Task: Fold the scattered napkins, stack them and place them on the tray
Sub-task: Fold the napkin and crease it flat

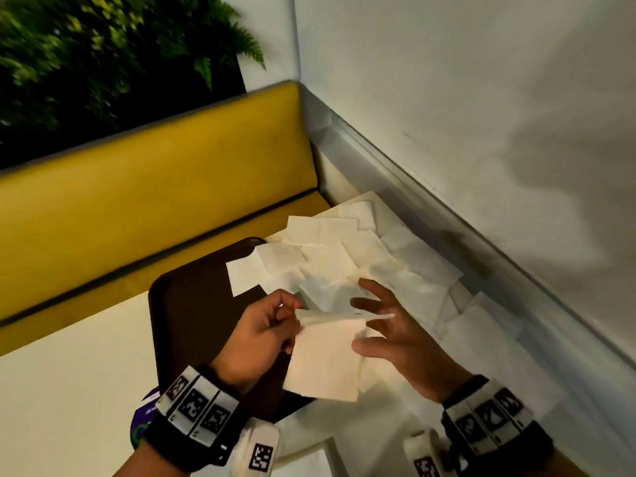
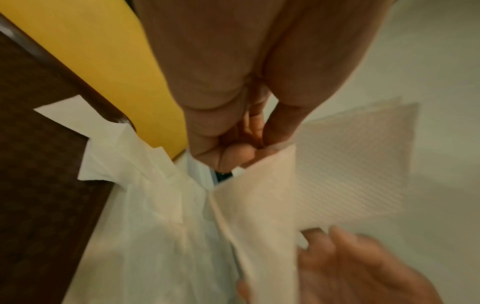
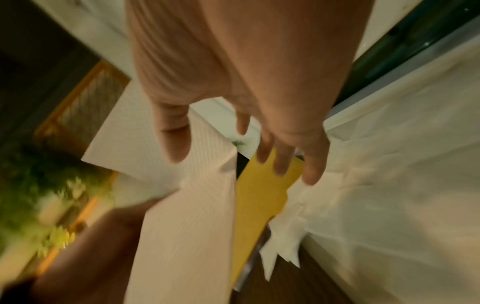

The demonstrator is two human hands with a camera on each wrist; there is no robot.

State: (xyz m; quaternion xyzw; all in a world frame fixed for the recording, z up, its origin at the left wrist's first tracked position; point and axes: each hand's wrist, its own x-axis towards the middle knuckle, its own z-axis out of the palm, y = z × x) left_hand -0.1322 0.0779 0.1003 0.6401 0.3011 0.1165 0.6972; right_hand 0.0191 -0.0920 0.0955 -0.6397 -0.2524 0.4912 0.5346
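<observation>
My left hand (image 1: 272, 325) pinches the top left corner of a folded white napkin (image 1: 327, 359) and holds it up over the near right edge of the dark brown tray (image 1: 192, 304). The same pinch shows in the left wrist view, thumb and finger on the folded napkin (image 2: 262, 205). My right hand (image 1: 385, 328) is spread, fingers straight, its thumb against the napkin's right edge. In the right wrist view the folded napkin (image 3: 189, 216) hangs left of the straight fingers (image 3: 283, 164). A heap of loose white napkins (image 1: 347, 263) lies beyond both hands, some overlapping the tray.
The white table (image 1: 69, 390) runs along a white wall (image 1: 481, 98) on the right. A yellow bench seat (image 1: 155, 187) stands behind the table, with green plants (image 1: 86, 46) above it. More napkins (image 1: 481, 325) lie by the wall.
</observation>
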